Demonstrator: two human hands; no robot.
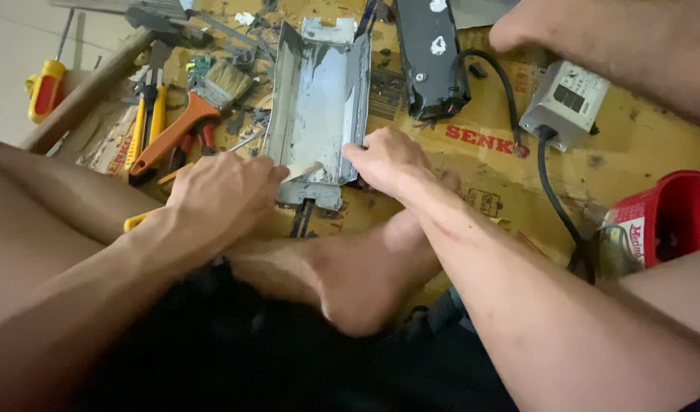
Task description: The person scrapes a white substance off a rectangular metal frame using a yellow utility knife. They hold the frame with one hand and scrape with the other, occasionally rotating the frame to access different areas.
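Grey metal tray-shaped casing point(317, 99), open side up, scuffed; flat on brown cardboard, lengthwise away from viewer

One metal tray point(317, 91), one brush point(205, 103), two hands point(224, 194).

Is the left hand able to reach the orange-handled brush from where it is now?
Probably yes. The left hand rests at the metal tray's near left corner, and the orange-handled brush lies just beyond it on the cardboard. Only yellow-handled pliers lie beside the brush, not between.

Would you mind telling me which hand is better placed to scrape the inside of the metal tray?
Probably the left hand: it holds a thin blade inside the metal tray, while the right hand grips its edge.
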